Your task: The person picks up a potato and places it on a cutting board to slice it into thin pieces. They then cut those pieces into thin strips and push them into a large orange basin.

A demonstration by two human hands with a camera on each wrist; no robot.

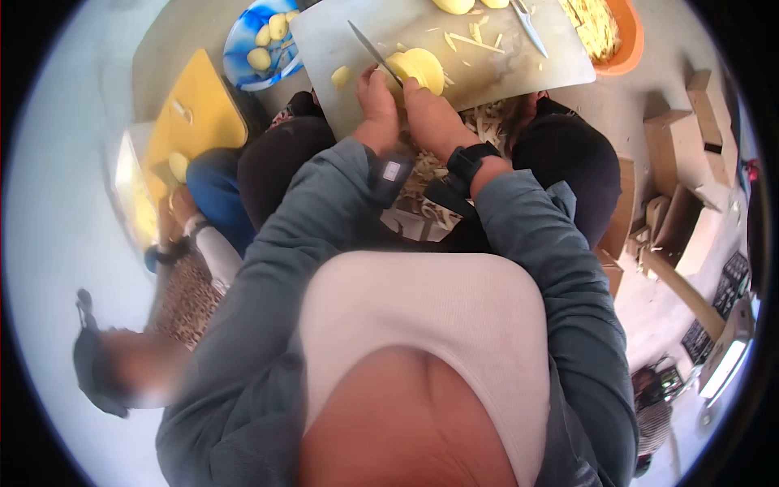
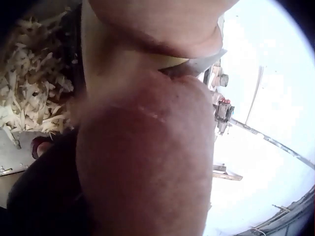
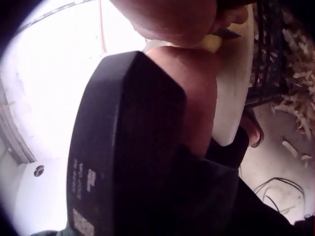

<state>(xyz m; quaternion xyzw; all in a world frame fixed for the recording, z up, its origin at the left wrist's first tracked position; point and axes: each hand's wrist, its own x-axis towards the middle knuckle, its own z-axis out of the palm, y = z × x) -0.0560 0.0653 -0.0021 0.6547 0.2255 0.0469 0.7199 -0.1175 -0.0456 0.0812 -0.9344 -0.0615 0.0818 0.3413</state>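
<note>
The knife (image 1: 376, 53) is angling across the cutting board (image 1: 519, 73), its tip pointing up and to the left, and the right hand (image 1: 438, 120) is holding it by the lower end, the grip closing around a handle that the fingers are hiding. Here's the left hand (image 1: 379, 109), working just beside the blade; its fingers are turning out of sight, so I cannot tell whether that grip is wide, narrow or holding a piece. The potato slices (image 1: 426, 69) are sitting on the board right against the blade, overlapping one another, with the right fingertips coming close to them.

Over to the left, a small potato piece (image 1: 341, 76) is lying on its own near the edge. Further up, whole potatoes (image 1: 453, 5) are resting at the far side, loose strips (image 1: 479, 42) are scattering across the middle, and a second knife (image 1: 530, 29) is lying on the right.

Beyond the board, a blue and white bowl (image 1: 231, 61) is holding peeled potatoes (image 1: 259, 58) on the left, and an orange bowl (image 1: 631, 45) is brimming with cut strips (image 1: 590, 32) on the right. Below, peelings (image 2: 32, 83) are piling up. Off to the left, another person (image 1: 191, 308) is sitting by a yellow board (image 1: 211, 97), while cardboard boxes (image 1: 677, 150) are standing on the right.
</note>
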